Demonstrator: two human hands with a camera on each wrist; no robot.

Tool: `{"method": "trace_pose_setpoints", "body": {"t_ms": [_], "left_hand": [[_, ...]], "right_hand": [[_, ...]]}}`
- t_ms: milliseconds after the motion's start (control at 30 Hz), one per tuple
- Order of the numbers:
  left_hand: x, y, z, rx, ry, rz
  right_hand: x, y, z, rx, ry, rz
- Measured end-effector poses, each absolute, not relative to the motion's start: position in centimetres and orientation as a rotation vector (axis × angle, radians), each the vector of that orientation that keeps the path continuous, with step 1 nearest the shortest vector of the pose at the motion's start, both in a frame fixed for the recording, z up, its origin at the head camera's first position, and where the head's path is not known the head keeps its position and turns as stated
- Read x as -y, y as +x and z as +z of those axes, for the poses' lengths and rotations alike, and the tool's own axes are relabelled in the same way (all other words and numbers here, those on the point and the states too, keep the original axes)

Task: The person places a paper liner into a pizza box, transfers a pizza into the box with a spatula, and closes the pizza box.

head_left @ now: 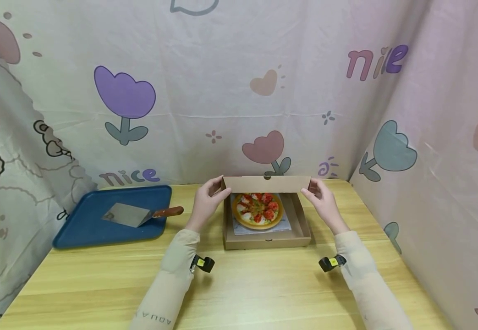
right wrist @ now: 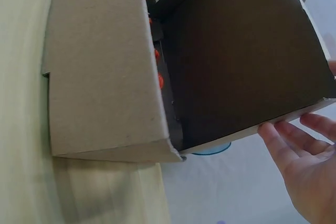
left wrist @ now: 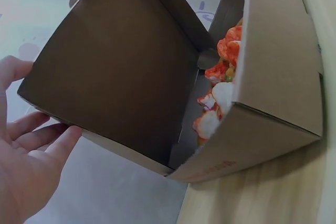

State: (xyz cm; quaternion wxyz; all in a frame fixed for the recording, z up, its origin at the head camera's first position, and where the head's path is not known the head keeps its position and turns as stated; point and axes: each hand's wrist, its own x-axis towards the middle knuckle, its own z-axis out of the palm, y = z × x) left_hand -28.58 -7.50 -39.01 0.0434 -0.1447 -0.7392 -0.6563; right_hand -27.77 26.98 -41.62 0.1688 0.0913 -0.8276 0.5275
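A brown cardboard pizza box (head_left: 266,244) stands in the middle of the wooden table with its lid (head_left: 266,184) raised part way. Inside lies a pizza (head_left: 257,210) with red and white toppings, on a sheet of printed paper (head_left: 242,229). My left hand (head_left: 207,201) pinches the lid's left corner, thumb on the side flap in the left wrist view. At the opposite corner, my right hand (head_left: 325,204) holds the lid between thumb and fingers. The right wrist view shows the lid's dark inner face (right wrist: 247,56); there the box wall hides most of the pizza.
To the left lies a blue tray (head_left: 74,229). A flat metal server (head_left: 129,215) with a wooden handle (head_left: 168,211) rests on it, the handle reaching past the tray's right edge. A printed curtain (head_left: 206,91) hangs behind the table and along both sides.
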Motion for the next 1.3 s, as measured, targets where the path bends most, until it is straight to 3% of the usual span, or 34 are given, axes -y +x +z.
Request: {"method": "trace_pose_setpoints", "body": {"t_ms": [267,1300], "left_hand": [[8.1,-29.5,-41.9,2.274,-0.466,-2.016],[8.2,-27.0,-44.5,2.442,-0.415,-1.911]], "right_hand": [[-27.2,-26.8,-42.3,2.397,0.252,1.475],[-28.6,-25.4,-45.5,2.582,0.391,1.415]]}}
